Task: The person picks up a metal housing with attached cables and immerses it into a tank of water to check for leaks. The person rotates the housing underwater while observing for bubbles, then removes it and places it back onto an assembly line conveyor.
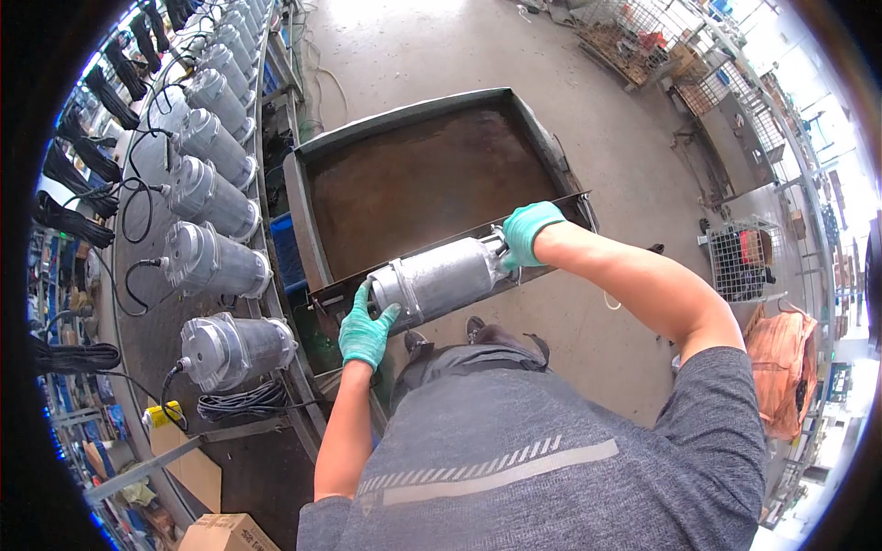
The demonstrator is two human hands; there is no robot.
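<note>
A silver cylindrical motor housing lies sideways between my hands, above the near edge of a large metal tank. My left hand, in a green glove, is closed round its left end, with the thumb on top. At the right end, my right hand wears the same kind of glove and grips the part with thin rods or bolts; its fingertips are partly hidden. The tank's inside is brown, and I cannot tell whether that is liquid or a rusty bottom.
On the bench at left stand several similar housings with black cables. A coiled cable lies by the nearest one. Cardboard boxes sit at lower left. Wire cages and an orange sack stand at right.
</note>
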